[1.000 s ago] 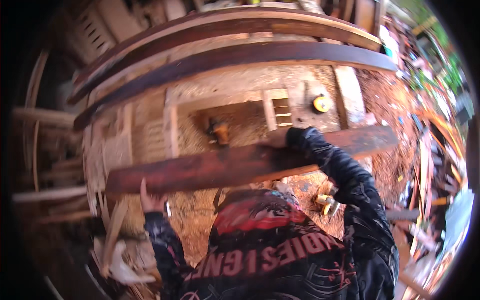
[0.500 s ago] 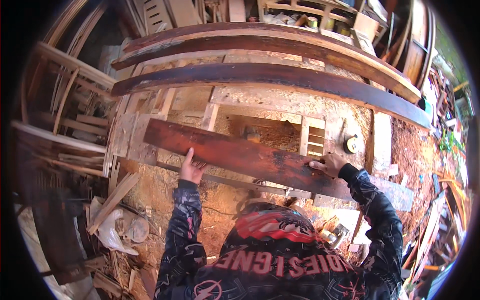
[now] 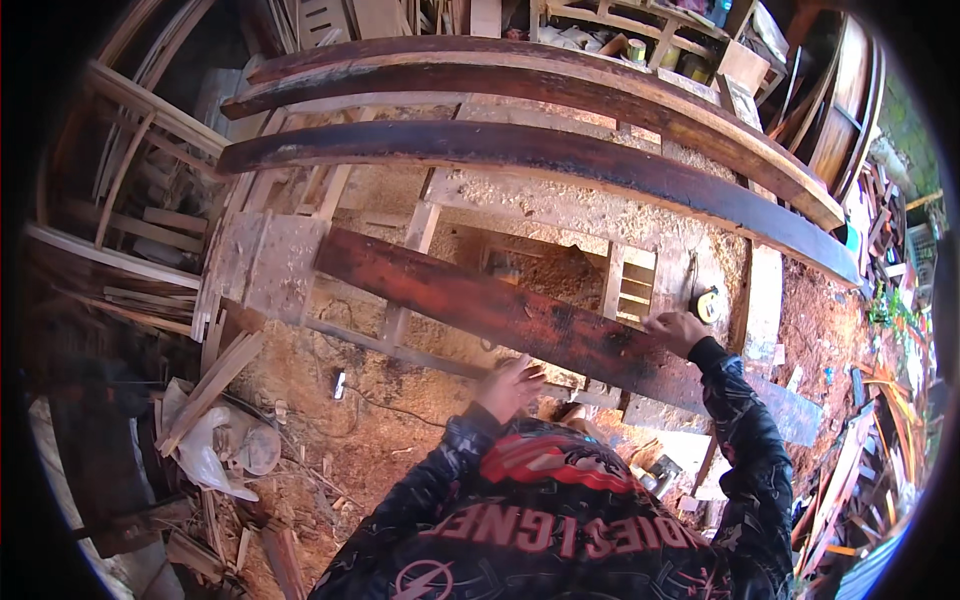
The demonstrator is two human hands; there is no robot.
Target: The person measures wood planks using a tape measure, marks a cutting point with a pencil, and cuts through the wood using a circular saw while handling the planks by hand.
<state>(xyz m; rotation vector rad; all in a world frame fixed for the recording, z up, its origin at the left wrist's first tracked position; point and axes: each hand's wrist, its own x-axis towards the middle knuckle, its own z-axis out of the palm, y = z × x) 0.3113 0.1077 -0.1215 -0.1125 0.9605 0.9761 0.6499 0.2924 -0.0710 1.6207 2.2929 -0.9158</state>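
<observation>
- Reddish-brown plank (image 3: 520,325) lying slantwise across the sawdust-covered table (image 3: 560,205), high at the left, low at the right.
- Right hand (image 3: 675,330) resting on the plank's upper edge, fingers (image 3: 655,322) spread flat.
- Left hand (image 3: 510,388) at the plank's lower edge, seemingly touching it; grip hard to make out.
- Yellow tape measure (image 3: 708,303) just beyond the right hand.
- Two long dark curved beams (image 3: 520,150) farther back.
- White plastic bag (image 3: 205,450) on the ground, lower left.

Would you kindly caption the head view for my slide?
Both hands, left and right, on a reddish plank over a sawdust-covered bench.
</observation>
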